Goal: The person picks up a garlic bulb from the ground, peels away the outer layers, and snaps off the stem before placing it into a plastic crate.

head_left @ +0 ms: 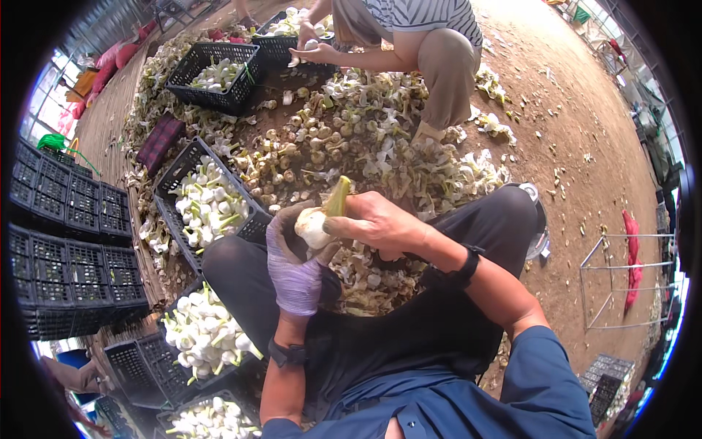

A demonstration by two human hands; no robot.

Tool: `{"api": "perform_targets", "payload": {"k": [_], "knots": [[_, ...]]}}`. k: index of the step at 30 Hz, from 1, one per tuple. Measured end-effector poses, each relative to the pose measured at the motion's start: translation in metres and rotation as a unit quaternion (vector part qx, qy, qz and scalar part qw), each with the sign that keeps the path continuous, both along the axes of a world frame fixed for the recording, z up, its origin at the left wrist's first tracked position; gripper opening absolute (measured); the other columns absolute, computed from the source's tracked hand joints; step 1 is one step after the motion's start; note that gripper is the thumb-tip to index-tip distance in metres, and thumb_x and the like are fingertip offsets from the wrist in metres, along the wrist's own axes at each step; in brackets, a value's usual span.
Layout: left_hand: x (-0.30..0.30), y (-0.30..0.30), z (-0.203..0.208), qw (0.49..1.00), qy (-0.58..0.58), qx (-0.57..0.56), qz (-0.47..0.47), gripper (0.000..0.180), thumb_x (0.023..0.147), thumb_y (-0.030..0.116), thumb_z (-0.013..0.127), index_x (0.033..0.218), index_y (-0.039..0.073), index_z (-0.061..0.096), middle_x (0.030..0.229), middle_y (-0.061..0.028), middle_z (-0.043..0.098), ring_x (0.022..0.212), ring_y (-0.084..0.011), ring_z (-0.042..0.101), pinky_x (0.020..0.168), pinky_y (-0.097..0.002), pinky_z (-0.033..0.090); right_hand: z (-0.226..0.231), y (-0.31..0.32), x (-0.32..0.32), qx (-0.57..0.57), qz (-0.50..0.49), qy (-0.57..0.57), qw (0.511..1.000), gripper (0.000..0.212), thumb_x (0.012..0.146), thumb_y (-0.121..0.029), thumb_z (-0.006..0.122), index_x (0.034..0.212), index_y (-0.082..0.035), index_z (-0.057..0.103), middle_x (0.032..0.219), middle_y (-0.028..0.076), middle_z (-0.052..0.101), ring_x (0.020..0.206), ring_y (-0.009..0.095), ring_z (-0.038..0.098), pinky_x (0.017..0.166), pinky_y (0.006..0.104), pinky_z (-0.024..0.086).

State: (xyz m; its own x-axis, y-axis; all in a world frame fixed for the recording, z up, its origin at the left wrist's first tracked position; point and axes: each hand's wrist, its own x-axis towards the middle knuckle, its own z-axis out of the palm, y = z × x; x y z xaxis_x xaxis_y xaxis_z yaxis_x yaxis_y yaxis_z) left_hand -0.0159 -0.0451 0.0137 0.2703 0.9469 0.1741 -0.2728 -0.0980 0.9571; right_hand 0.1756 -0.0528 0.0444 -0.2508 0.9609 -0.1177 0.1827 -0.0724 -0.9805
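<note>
In front of my knees I hold a garlic bulb (313, 228) with a short green-yellow stalk pointing up. My left hand (296, 263), in a purple and grey work glove, is wrapped round the bulb from the left and below. My bare right hand (373, 222) grips it from the right, its fingers at the base of the stalk. Peeled husks (365, 282) lie on the ground between my legs. Just beyond, a heap of unpeeled garlic bulbs (318, 139) spreads over the dirt floor. A black crate (238, 179) of white garlic stands by my left knee.
Across the heap a crouching person (439, 66) handles garlic beside black crates (234, 95). More peeled garlic (208, 333) fills crates at my left. Stacked black crates (69, 241) stand at the far left. A metal frame (629, 282) with red netting stands on the right.
</note>
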Motion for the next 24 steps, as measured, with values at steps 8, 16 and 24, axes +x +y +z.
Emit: {"api": "perform_targets", "payload": {"k": [8, 16, 24], "knots": [[-0.005, 0.001, 0.006, 0.986, -0.110, -0.119, -0.028, 0.066, 0.102, 0.055, 0.058, 0.144, 0.005, 0.047, 0.124, -0.0061, 0.058, 0.115, -0.0165, 0.057, 0.099, -0.0309, 0.047, -0.008, -0.001, -0.003, 0.203, 0.076, -0.012, 0.976, 0.029, 0.098, -0.025, 0.070, 0.113, -0.001, 0.069, 0.099, 0.017, 0.073, 0.082, 0.022, 0.068, 0.080, 0.0362, 0.054], [-0.001, 0.003, 0.000, 0.993, 0.108, -0.008, 0.037, 0.077, 0.098, 0.068, 0.053, 0.137, 0.003, 0.054, 0.119, -0.0064, 0.063, 0.105, -0.0213, 0.064, 0.095, -0.0353, 0.053, -0.005, -0.007, -0.015, 0.244, 0.014, 0.020, 0.969, 0.023, 0.098, -0.018, 0.063, 0.107, 0.002, 0.068, 0.091, 0.018, 0.071, 0.075, 0.020, 0.065, 0.068, 0.0372, 0.054], [-0.005, 0.005, -0.002, 0.980, -0.081, -0.177, -0.047, 0.088, 0.089, 0.077, 0.059, 0.135, 0.003, 0.054, 0.126, -0.0097, 0.062, 0.116, -0.0213, 0.061, 0.103, -0.0366, 0.049, -0.011, -0.012, -0.004, 0.059, 0.064, 0.155, 0.984, 0.019, 0.101, -0.018, 0.060, 0.107, -0.003, 0.069, 0.085, -0.004, 0.063, 0.076, 0.007, 0.054, 0.068, 0.0286, 0.049]]}}
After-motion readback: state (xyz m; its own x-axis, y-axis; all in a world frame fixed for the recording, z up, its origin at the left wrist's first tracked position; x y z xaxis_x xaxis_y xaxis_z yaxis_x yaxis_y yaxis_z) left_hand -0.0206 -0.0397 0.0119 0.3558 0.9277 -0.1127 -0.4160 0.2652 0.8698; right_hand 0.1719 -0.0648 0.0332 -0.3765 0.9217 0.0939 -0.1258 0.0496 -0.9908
